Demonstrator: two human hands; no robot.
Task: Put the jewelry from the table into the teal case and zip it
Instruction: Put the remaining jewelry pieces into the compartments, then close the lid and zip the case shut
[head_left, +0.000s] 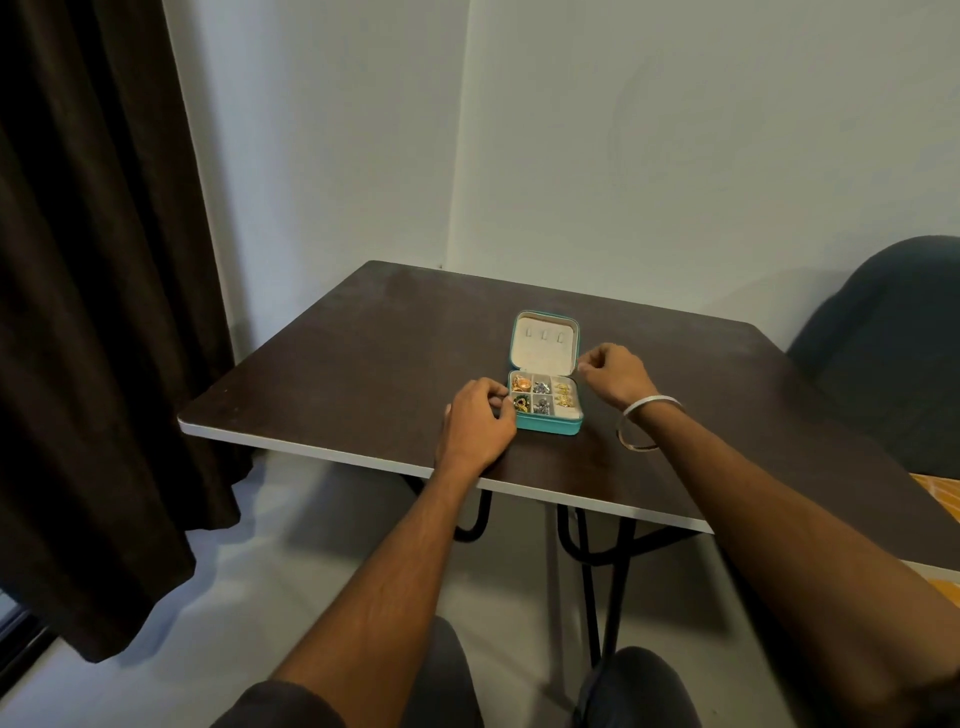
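The teal case (551, 427) lies open on the dark table (363, 364), its cream-lined lid (544, 343) laid back away from me. Gold, silver and green jewelry (540, 397) fills several of its small compartments. My left hand (478, 423) rests on the table against the case's left side, fingers curled and touching the case's left edge; whether it pinches anything is hidden. My right hand (613, 374) hovers at the case's right rear corner, by the hinge, with fingers curled; what they hold I cannot see. A silver bangle (641, 426) hangs on my right wrist.
A dark curtain (93, 312) hangs at the left. A dark blue chair (893, 353) stands at the table's right. An orange patterned surface (940, 493) shows at the right edge. The table has black metal legs (597, 571). My knees are below it.
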